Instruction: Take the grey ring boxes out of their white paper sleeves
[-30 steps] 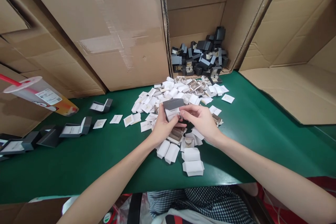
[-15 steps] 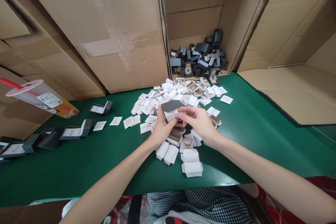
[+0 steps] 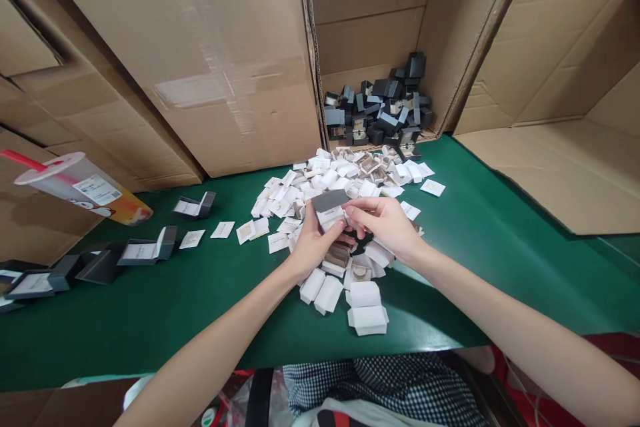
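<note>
A small black jewellery-type box [image 3: 329, 200] with a white card insert [image 3: 332, 217] at its front is held over a pile of folded white card pieces [image 3: 320, 183]. My left hand [image 3: 316, 243] is closed around the box from the left and below, its thumb lying along the insert. From the right, my right hand [image 3: 381, 221] pinches the right end of the insert with thumb and forefinger. Its other fingers are curled and partly hidden. Below my hands, unfolded white card pieces [image 3: 368, 320] rest on the green table [image 3: 420, 327].
An open cardboard carton [image 3: 370, 40] at the back holds many small black boxes [image 3: 383, 107]. Open black boxes [image 3: 143, 250] stand in a row on the left, beside a drink cup [image 3: 100, 190] with a red straw. A cardboard flap [image 3: 550, 167] lies on the right.
The box has tipped slightly in my left hand, showing more of the white insert. My right hand has shifted a little to the right, still at the insert's edge.
</note>
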Motion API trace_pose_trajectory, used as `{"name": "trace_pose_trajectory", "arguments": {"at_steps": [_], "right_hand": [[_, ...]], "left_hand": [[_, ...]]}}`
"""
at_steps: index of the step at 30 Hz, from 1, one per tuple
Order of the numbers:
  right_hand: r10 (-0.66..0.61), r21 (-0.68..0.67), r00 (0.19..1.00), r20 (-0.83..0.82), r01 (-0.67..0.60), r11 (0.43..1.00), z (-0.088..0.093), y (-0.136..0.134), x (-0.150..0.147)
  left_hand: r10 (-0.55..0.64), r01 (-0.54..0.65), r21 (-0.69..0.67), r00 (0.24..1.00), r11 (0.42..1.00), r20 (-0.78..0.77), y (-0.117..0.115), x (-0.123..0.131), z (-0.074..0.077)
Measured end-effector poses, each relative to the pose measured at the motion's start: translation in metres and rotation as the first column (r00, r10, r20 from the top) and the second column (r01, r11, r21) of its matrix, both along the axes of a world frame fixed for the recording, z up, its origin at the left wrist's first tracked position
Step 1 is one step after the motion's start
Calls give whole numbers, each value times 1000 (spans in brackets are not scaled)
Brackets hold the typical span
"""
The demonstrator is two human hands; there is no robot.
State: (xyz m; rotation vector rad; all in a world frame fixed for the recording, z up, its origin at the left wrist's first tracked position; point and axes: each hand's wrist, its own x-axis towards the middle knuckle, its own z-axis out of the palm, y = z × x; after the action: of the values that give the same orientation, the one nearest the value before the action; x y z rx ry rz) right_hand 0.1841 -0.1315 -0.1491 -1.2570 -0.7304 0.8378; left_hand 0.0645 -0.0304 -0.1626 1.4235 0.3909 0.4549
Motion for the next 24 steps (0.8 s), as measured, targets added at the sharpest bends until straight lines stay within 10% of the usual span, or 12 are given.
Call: {"name": "trace_pose_trajectory", "arguments": {"at_steps": [15, 24], "right_hand": [[-145, 51, 946, 290, 136, 989, -8, -2, -8], [-107, 17, 984, 141, 105, 994, -13, 2, -4]], "left_hand": [[-56, 57, -5, 995, 998, 86, -1, -1, -1], [-50, 59, -85, 993, 995, 105, 2, -1, 0]]}}
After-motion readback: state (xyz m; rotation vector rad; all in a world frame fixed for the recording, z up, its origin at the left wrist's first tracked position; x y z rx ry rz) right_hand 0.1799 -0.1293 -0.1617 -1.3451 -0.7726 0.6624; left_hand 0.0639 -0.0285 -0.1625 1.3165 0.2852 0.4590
